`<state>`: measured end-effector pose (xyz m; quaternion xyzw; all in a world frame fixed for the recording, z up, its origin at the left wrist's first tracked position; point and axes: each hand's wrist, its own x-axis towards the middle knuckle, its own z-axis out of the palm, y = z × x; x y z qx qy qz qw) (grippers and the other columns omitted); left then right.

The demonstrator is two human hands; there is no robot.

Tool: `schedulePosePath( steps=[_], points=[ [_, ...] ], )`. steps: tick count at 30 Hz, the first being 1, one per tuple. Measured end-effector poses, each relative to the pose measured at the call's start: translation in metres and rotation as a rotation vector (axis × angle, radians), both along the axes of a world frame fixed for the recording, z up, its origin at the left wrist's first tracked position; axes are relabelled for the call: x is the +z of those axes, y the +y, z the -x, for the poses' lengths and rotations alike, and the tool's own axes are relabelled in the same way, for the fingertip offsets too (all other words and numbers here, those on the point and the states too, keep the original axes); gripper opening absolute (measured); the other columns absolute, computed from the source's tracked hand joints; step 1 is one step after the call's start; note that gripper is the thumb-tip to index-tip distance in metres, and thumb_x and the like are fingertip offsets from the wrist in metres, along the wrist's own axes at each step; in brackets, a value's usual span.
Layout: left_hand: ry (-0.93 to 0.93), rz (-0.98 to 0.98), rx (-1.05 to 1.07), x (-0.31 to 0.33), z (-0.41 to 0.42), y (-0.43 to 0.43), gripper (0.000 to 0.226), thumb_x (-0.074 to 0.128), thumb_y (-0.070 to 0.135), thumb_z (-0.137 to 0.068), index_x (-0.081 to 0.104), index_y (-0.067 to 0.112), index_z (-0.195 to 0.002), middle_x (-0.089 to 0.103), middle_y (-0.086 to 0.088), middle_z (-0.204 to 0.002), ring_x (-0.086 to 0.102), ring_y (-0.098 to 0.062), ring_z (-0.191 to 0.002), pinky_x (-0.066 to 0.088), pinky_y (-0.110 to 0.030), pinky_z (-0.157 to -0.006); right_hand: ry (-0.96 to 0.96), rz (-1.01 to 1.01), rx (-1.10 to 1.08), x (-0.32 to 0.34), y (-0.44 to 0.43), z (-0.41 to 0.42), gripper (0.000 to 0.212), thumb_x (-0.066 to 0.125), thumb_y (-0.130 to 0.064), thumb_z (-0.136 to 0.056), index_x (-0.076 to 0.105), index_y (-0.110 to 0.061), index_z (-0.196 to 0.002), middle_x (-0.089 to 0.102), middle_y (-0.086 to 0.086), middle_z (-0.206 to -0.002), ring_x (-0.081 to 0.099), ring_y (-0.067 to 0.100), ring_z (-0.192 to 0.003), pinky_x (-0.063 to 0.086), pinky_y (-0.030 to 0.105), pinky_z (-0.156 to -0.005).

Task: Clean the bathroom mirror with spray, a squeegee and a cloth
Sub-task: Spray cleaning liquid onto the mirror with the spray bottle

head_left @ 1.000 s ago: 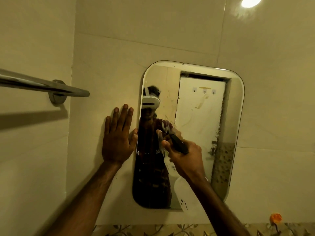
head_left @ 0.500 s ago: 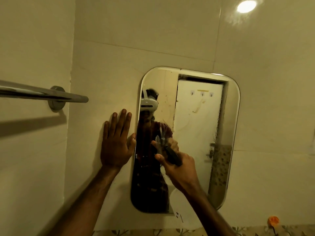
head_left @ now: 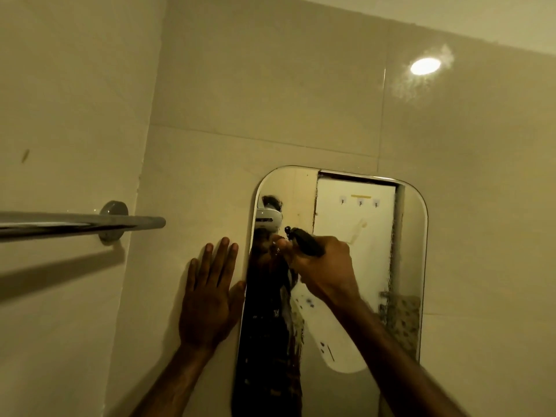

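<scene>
A tall mirror [head_left: 407, 236] with rounded corners hangs on the beige tiled wall. My right hand [head_left: 326, 270] is closed around the black trigger head of a spray bottle [head_left: 307, 242]. The bottle's white body hangs below my hand, in front of the glass. The nozzle points at the upper left of the mirror, close to the surface. My left hand [head_left: 207, 299] lies flat on the tile just left of the mirror's edge, fingers spread, thumb touching the rim. No squeegee or cloth is in view.
A chrome towel rail [head_left: 75, 224] sticks out from the left wall at hand height. A ceiling light reflects on the tile [head_left: 425, 66] at the upper right. The mirror shows a white door with hooks behind me.
My right hand has risen with the spray bottle from the mirror's middle toward its upper left. My left hand has stayed flat on the wall. My view has tilted upward.
</scene>
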<state>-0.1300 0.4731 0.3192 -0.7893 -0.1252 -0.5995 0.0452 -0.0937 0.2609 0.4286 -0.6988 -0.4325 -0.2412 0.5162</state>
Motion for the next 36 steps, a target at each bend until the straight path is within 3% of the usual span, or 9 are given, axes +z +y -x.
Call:
schedulePosePath(
  steps=[2,6,10,12,16,20,26,31,36],
  points=[
    [0.007,-0.003,0.002,0.001,0.001,0.001,0.064,0.014,0.054,-0.103,0.014,0.024,-0.160,0.011,-0.002,-0.169,0.007,-0.024,-0.157,0.010,-0.048,-0.126,0.017,-0.019,-0.021,0.005,-0.003,-0.002,0.029,0.069,-0.051,-0.083,0.065,-0.026,-0.068,0.061,-0.004,-0.054,0.052,0.003,-0.043,0.043,0.021,-0.052],
    [0.013,-0.016,0.010,-0.001,0.000,0.002,0.066,0.014,0.052,-0.102,0.014,0.022,-0.160,0.011,-0.004,-0.169,0.008,-0.027,-0.157,0.013,-0.051,-0.126,0.000,0.013,-0.059,0.006,-0.015,-0.010,0.040,0.065,-0.059,-0.081,0.068,-0.021,-0.070,0.068,0.003,-0.065,0.060,0.012,-0.057,0.047,0.022,-0.060],
    [0.011,-0.016,0.019,-0.001,0.002,0.000,0.066,0.012,0.050,-0.102,0.015,0.020,-0.161,0.011,-0.005,-0.169,0.007,-0.028,-0.157,0.014,-0.052,-0.126,0.094,-0.067,-0.082,0.001,-0.030,-0.014,0.033,0.069,-0.056,-0.077,0.067,-0.024,-0.070,0.068,0.003,-0.064,0.064,0.021,-0.058,0.060,0.039,-0.067],
    [0.005,-0.021,0.020,-0.001,0.002,0.000,0.065,0.014,0.049,-0.102,0.015,0.020,-0.161,0.011,-0.005,-0.169,0.008,-0.028,-0.157,0.014,-0.053,-0.126,0.123,-0.099,-0.072,-0.002,-0.036,-0.013,0.035,0.064,-0.062,-0.067,0.061,-0.028,-0.063,0.063,0.001,-0.058,0.059,0.021,-0.053,0.058,0.042,-0.065],
    [-0.013,-0.034,0.035,-0.002,-0.001,0.001,0.067,0.027,0.043,-0.099,0.016,0.018,-0.161,0.010,-0.005,-0.170,0.008,-0.028,-0.157,0.015,-0.054,-0.125,0.049,-0.066,-0.069,-0.004,-0.050,-0.017,0.053,0.058,-0.078,-0.062,0.070,-0.027,-0.068,0.072,0.004,-0.068,0.069,0.022,-0.067,0.060,0.044,-0.074],
    [-0.022,-0.041,0.029,-0.004,-0.002,0.001,0.068,0.029,0.041,-0.098,0.016,0.018,-0.161,0.010,-0.006,-0.170,0.009,-0.029,-0.157,0.014,-0.054,-0.125,0.086,-0.146,-0.137,-0.003,-0.064,-0.024,0.051,0.061,-0.073,-0.059,0.070,-0.024,-0.067,0.070,0.008,-0.064,0.068,0.037,-0.066,0.060,0.049,-0.066],
    [-0.030,-0.048,0.040,-0.004,-0.003,0.002,0.069,0.028,0.042,-0.097,0.018,0.017,-0.160,0.011,-0.007,-0.169,0.010,-0.031,-0.157,0.011,-0.053,-0.126,0.120,-0.142,-0.088,0.005,-0.082,-0.030,0.023,0.070,-0.049,-0.077,0.067,-0.028,-0.069,0.069,-0.007,-0.061,0.068,0.012,-0.061,0.055,0.027,-0.064],
    [-0.038,-0.050,0.038,-0.003,-0.003,0.002,0.068,0.029,0.041,-0.097,0.018,0.016,-0.160,0.012,-0.008,-0.169,0.011,-0.032,-0.156,0.014,-0.055,-0.125,0.169,-0.150,-0.138,0.003,-0.086,-0.040,0.022,0.071,-0.041,-0.084,0.065,-0.023,-0.073,0.062,0.002,-0.058,0.059,0.020,-0.052,0.049,0.023,-0.047],
    [-0.043,-0.052,0.037,-0.004,-0.003,0.002,0.069,0.029,0.041,-0.097,0.018,0.017,-0.160,0.012,-0.008,-0.169,0.011,-0.032,-0.156,0.013,-0.055,-0.125,0.139,-0.080,-0.078,-0.010,-0.084,-0.035,0.029,0.066,-0.058,-0.072,0.069,-0.030,-0.073,0.072,0.006,-0.069,0.069,0.025,-0.067,0.057,0.029,-0.059]
  ],
)
